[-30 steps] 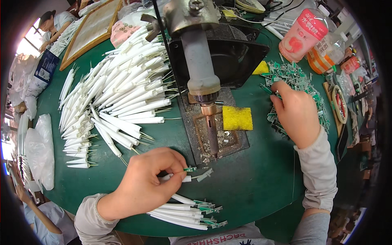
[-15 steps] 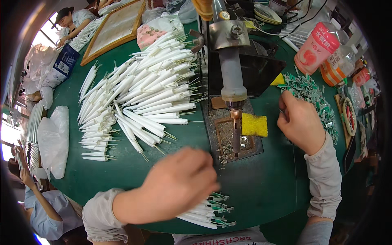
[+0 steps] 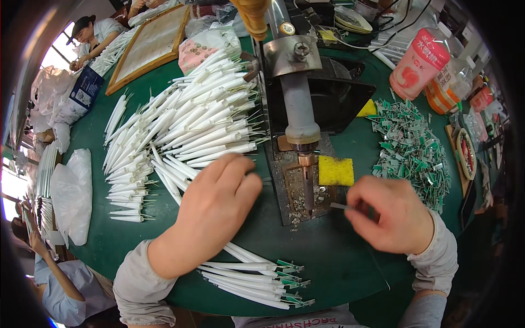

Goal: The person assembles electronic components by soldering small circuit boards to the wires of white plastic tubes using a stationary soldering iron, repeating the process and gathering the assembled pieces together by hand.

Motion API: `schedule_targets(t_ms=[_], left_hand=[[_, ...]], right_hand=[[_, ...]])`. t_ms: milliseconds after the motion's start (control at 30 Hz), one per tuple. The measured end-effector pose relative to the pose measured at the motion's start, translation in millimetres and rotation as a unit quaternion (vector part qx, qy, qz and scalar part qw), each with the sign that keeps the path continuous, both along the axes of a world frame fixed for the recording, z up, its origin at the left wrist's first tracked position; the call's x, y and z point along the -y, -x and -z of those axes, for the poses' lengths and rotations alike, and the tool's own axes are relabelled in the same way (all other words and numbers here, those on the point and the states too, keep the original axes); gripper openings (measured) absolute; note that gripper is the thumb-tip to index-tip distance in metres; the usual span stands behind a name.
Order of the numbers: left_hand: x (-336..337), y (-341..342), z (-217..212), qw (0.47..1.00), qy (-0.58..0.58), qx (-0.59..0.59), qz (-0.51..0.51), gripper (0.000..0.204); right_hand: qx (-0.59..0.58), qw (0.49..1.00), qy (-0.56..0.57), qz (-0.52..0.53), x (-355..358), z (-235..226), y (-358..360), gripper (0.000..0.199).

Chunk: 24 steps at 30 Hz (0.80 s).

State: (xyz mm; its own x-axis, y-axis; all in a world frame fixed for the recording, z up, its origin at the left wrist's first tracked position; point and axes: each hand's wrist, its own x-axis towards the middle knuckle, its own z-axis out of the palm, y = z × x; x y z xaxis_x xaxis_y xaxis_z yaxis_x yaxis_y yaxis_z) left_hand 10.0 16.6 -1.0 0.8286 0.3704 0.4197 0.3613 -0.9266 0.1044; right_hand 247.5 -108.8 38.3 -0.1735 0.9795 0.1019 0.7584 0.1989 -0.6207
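Note:
My left hand is closed at the right edge of the heap of white tubes with thin wire ends. A wire end sticks out past its fingers, apparently from a tube in its grip; the hand hides the rest. My right hand pinches a small circuit board, held right of the soldering iron. The iron is clamped upright, tip down, over a dirty metal tray. In front lie several tubes with green boards at their wire ends.
A pile of loose small boards lies on the right. Beside the iron sits a yellow sponge. Behind are a pink-labelled bottle and a wood-framed panel. A plastic bag lies left. Other people sit at the left.
My left hand has moved up and left from the front bundle to the tube heap. My right hand has come away from the board pile towards me, with a small board in its fingers.

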Motion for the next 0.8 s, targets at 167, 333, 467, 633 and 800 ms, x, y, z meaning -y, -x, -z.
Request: schedule_targets(t_ms=[167,333,467,633,800], left_hand=[[33.9,5.3,-43.4,0.987,0.105,0.036,0.118,0.020],[56.4,7.3,-61.6,0.976,0.135,0.038,0.167,0.023],[52.9,7.0,-36.7,0.928,0.344,0.069,0.122,0.016],[49.9,5.2,-31.7,0.854,0.516,0.046,0.047,0.010],[53.2,4.3,-22.1,0.853,0.516,0.072,0.032,0.010]], right_hand=[[-0.076,0.990,0.049,-0.110,5.0,2.3,10.4,0.011],[-0.172,0.974,0.108,-0.105,7.8,8.6,20.2,0.013],[-0.253,0.941,0.216,-0.050,8.2,6.6,22.1,0.015],[-0.384,0.872,0.305,0.017,10.5,12.8,24.5,0.012],[-0.474,0.801,0.364,0.027,7.2,11.2,22.4,0.012]])
